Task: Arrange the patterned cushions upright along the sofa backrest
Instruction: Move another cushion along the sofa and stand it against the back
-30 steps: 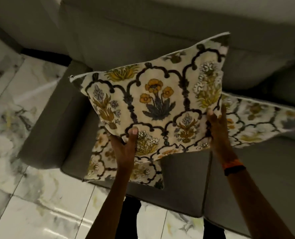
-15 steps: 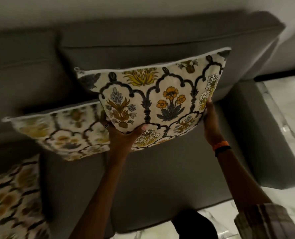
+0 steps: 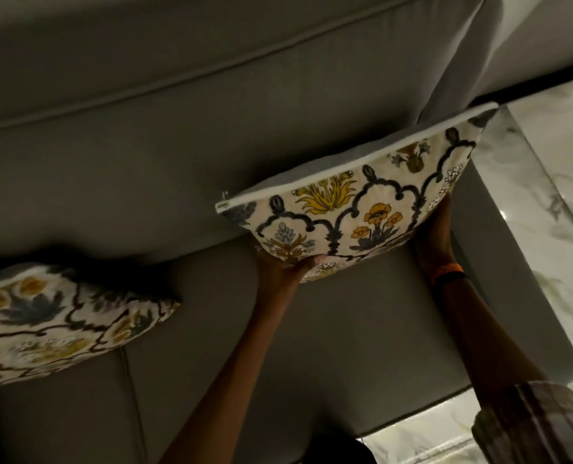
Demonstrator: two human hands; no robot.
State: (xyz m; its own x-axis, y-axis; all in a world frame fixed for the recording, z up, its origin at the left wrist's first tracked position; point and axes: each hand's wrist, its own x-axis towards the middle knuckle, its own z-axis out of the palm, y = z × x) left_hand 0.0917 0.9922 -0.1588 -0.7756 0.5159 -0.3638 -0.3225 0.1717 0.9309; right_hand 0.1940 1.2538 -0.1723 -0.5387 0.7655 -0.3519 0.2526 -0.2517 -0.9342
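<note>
A floral patterned cushion [image 3: 355, 209], cream with yellow, orange and grey flowers, is held up against the grey sofa backrest [image 3: 144, 155] near the sofa's right end. My left hand [image 3: 288, 266] grips its lower left edge, thumb on the front. My right hand [image 3: 435, 236] grips its lower right edge; an orange and black band sits on that wrist. A second patterned cushion [image 3: 54, 316] lies at the left on the seat, leaning low against the backrest, partly cut off by the frame edge.
The grey sofa seat [image 3: 345, 346] spreads below the held cushion. The right armrest [image 3: 492, 256] borders it. White marble floor [image 3: 553, 195] lies to the right and at the front.
The held cushion has moved right and closer to the backrest at the sofa's right end. The view has shifted, so the other cushion now sits at the far left.
</note>
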